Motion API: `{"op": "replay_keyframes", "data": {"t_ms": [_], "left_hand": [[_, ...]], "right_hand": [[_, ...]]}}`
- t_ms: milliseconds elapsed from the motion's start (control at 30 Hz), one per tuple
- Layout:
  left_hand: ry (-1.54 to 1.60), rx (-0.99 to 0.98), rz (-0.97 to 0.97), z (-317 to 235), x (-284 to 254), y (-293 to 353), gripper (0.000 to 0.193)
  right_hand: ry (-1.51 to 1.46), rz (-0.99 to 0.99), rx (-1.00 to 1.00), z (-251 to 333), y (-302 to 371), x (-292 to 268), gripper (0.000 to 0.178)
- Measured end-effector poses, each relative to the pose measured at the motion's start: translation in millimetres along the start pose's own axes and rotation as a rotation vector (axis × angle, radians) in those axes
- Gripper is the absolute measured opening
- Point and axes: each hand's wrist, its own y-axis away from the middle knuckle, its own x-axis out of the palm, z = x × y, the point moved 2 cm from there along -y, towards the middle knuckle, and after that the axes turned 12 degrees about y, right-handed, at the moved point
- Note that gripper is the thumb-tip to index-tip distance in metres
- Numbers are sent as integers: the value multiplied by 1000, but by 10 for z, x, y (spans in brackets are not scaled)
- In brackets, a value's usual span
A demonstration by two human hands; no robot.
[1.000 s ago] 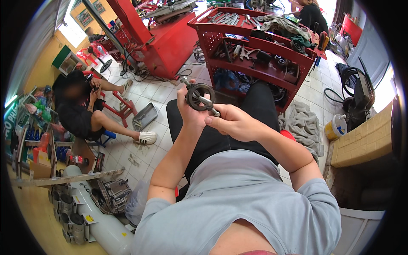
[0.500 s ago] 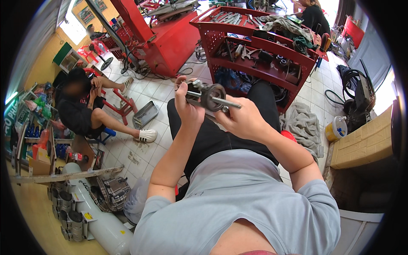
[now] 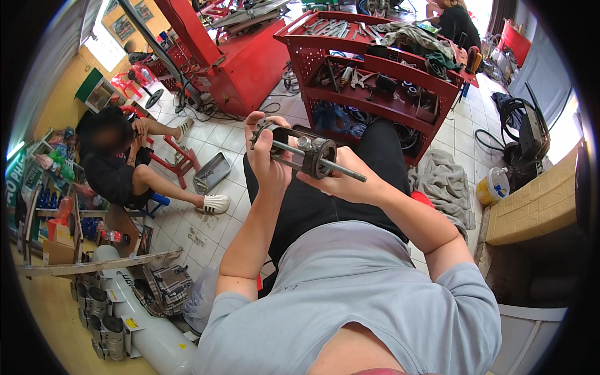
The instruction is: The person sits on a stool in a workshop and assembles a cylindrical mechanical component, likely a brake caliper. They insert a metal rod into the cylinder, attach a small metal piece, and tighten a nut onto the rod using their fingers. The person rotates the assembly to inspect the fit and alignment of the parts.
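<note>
Above my lap I hold a dark metal frame (image 3: 309, 156) with a ring at one end, a toothed edge at the other and a bolt head on its side. A long thin steel rod (image 3: 345, 170) runs through it, its free end sticking out to the lower right. The toothed end lies in my left hand (image 3: 270, 153), with the thumb pressed against the part. My right hand (image 3: 353, 181) grips it from below near the ring end; most of those fingers are hidden behind the metal.
Ahead stands a red tool cart (image 3: 375, 53) with wrenches and rags. A person (image 3: 112, 156) sits at the left beside a metal tray (image 3: 212, 174) on the tiled floor. A grey cloth (image 3: 442, 187) and white bucket (image 3: 492, 186) lie to the right.
The metal frame has turned in my hands, so its long side and bolt head show more. The rod's free end has shifted right and down.
</note>
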Motion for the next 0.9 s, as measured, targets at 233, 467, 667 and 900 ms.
{"op": "replay_keyframes", "data": {"t_ms": [233,467,667,900], "left_hand": [[-17,-34,23,-21,-17,-23,40],[57,-95,150,-46,-20,-43,45],[149,-119,133,-30,39,-50,46],[-63,2,-185,44,122,13,38]], "right_hand": [[-157,6,-60,-26,15,78,16],[-218,85,-139,10,55,119,13],[-268,91,-190,110,78,90,16],[-201,22,42,89,-17,-161,34]]}}
